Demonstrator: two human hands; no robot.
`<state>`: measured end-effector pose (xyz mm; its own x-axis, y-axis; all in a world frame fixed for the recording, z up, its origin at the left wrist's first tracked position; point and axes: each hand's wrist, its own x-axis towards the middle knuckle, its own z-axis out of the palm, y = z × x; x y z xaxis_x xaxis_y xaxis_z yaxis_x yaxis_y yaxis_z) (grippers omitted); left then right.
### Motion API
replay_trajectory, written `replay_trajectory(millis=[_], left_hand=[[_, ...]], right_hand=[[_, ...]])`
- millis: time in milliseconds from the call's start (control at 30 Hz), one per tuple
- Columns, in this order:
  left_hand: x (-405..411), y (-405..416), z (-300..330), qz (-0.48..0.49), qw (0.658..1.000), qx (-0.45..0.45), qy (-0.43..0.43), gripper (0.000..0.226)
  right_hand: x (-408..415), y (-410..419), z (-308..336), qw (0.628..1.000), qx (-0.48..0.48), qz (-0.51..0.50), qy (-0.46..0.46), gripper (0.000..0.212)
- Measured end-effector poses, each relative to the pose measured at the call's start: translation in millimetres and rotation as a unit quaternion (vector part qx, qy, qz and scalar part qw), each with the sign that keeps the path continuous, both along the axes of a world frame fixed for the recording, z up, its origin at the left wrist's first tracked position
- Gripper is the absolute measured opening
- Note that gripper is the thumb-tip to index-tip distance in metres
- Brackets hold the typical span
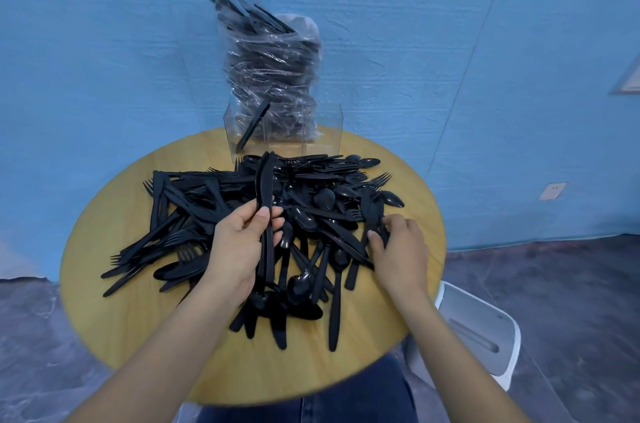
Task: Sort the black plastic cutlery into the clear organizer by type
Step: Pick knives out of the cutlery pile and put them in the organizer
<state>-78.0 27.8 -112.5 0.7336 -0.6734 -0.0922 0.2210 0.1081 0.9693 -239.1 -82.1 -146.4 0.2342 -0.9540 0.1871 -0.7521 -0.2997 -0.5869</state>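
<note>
In the head view, a round wooden table [114, 318] fills the middle of the frame, covered by a loose pile of black cutlery [311, 201] of mixed knives, forks and spoons. The left hand [239, 246], at centre frame, has its fingers and thumb curled round a couple of black knives [266, 187] held upright, blades pointing toward the top of the frame, above the pile. The right hand [400, 242], just right of centre, rests on the pile's right edge, its fingertips pinching the handle of a piece there; which type it is cannot be told. The clear organizer [322, 135] stands at the table's far edge, above both hands and well apart from them; a single knife [252, 128] leans in its leftmost compartment. Behind it a plastic bag of cutlery [273, 69] stands against the blue wall [104, 42].
</note>
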Motion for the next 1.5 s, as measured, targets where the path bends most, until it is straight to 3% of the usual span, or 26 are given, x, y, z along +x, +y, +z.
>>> replay_trajectory(millis=[167,300,367,533,800,1167,1367,1500], left_hand=[[-3.5,-5.6,-1.2,-0.001,1.0,0.005,-0.005,0.02],[-6.7,-9.6,-0.5,-0.009,1.0,0.006,-0.011,0.021],[-8.1,-11.3,-0.2,-0.013,1.0,0.006,-0.011,0.02],[-10.1,-13.7,2.1,-0.018,1.0,0.006,-0.013,0.02],[-11.9,-15.0,6.3,-0.027,1.0,0.001,-0.007,0.021],[-1.7,-9.5,12.8,-0.031,0.999,-0.015,0.012,0.02],[8.7,-4.8,14.2,-0.039,0.999,-0.022,0.012,0.019],[15.5,-2.2,15.5,-0.043,0.999,-0.024,0.012,0.02]], right_hand=[[-0.3,-1.8,-3.3,0.999,-0.01,-0.014,-0.028,0.035],[9.8,-12.7,2.5,0.998,0.018,-0.035,0.044,0.051],[14.4,-19.3,7.2,0.997,0.047,-0.035,0.046,0.046],[9.1,-21.6,9.2,0.996,0.084,-0.033,-0.021,0.024],[2.3,-19.1,5.1,0.98,0.091,-0.025,-0.174,0.021],[16.1,-14.1,22.7,0.983,0.07,0.014,-0.17,0.02],[28.4,-9.3,37.6,0.945,0.11,-0.018,-0.308,0.018],[39.7,0.5,43.2,0.935,0.104,0.007,-0.34,0.017]])
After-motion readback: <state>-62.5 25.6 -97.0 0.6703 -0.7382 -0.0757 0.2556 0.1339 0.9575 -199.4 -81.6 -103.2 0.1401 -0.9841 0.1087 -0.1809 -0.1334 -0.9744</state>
